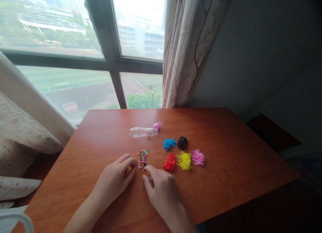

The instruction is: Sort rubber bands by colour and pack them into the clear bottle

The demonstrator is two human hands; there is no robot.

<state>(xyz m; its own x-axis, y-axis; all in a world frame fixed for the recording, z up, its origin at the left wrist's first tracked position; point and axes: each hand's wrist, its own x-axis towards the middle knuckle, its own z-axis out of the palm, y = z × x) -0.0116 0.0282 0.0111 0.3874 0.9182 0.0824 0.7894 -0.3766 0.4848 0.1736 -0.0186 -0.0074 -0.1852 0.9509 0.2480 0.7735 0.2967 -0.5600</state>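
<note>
A small mixed pile of coloured rubber bands (143,157) lies on the wooden table (226,159). My left hand (116,178) rests beside it, fingertips pinched at the pile's near edge. My right hand (161,189) sits just right of it, fingers curled, the forefinger tip touching the same bands. To the right lie sorted heaps: blue (169,143), black (182,143), red (170,161), yellow (184,160) and pink (198,157). A clear plastic bottle (143,132) lies on its side behind the pile, with a pink cap (157,126) next to its mouth.
A window with a dark frame (110,63) runs behind the table. A patterned curtain (191,48) hangs at the table's back edge. Pale fabric (22,125) lies at the left. A white curved rim (17,219) shows at the lower left corner.
</note>
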